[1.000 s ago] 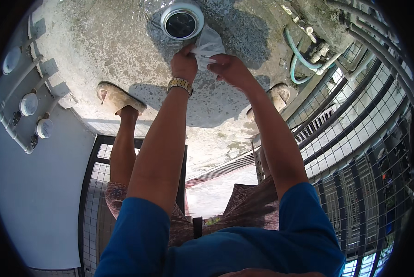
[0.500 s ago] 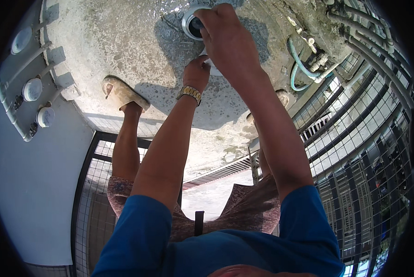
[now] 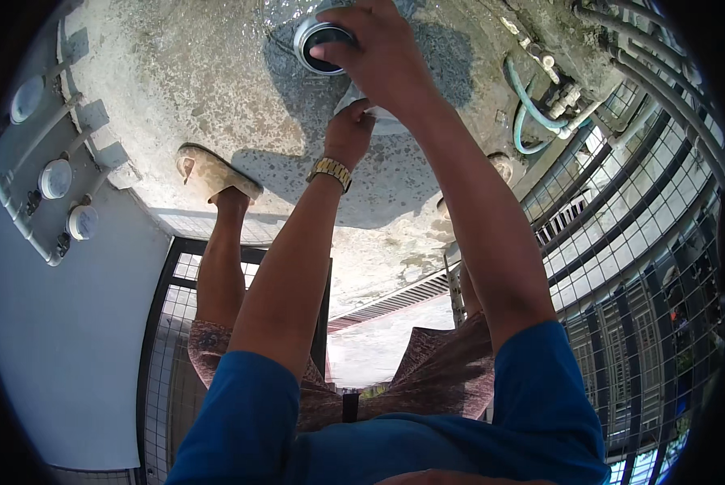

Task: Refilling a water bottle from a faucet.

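Observation:
My right hand (image 3: 378,56) grips a round container (image 3: 312,39) with a silver rim and a dark inside. Its thumb lies across the opening, and the other fingers are curled at the far side. Just below it, my left hand (image 3: 348,136), with a gold-coloured watch (image 3: 330,171) at the wrist, pinches a pale, thin piece (image 3: 388,123). My right hand and forearm partly cover that piece, so its kind cannot be made out. Both hands are over wet, speckled concrete (image 3: 217,97).
A green hose (image 3: 514,121) and pipe fittings (image 3: 563,105) lie at the right, beside curved pipes and a wire-mesh fence (image 3: 621,218). Round meters (image 3: 55,179) on pipes line the left wall. My sandalled foot (image 3: 209,174) stands at the left.
The round container and my right hand have shifted left, and more of the opening shows. My left hand has moved slightly down and right, still pinching the pale piece.

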### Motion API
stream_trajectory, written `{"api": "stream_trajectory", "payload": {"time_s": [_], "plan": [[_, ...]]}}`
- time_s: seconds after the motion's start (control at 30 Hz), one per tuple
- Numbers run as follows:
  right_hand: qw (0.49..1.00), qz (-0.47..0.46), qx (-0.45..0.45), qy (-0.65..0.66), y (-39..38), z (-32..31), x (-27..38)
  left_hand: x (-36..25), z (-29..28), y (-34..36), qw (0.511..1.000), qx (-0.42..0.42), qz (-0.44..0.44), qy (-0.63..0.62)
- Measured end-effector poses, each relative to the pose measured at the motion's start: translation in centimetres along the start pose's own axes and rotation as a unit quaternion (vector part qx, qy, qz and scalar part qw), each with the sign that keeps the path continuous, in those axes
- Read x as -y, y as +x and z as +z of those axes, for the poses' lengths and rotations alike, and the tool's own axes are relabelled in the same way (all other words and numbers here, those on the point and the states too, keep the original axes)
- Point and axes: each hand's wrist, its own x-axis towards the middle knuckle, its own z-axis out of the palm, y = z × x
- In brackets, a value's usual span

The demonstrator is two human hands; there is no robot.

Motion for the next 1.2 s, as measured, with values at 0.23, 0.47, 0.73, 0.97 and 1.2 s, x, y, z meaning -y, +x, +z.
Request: {"api": "stream_trajectory", "payload": {"time_s": [0.23, 0.47, 0.73, 0.97, 1.2], "plan": [[0.996, 0.039, 0.075, 0.003, -0.4, 0.2, 0.5, 0.6, 0.2, 0.4, 1.0, -0.01, 0.005, 0.005], [1.0, -0.006, -0.014, -0.01, 0.3, 0.6, 0.7, 1.4, 0.4, 1.1, 0.99, -0.054, 0.104, 0.079], [0.946, 0.176, -0.098, 0.253, -12.9, 1.6, -4.7, 0.2, -0.6, -0.7, 0.992, -0.062, 0.094, -0.063], [0.983, 0.038, 0.141, -0.109, -14.0, 10.8, -13.9, 0.5, 0.1, -3.1, 0.984, -0.058, 0.169, -0.027], [0.941, 0.088, 0.195, -0.262, -11.0, 11.3, -13.0, -0.2, 0.2, -2.0, 0.989, -0.058, 0.121, -0.061]]}}
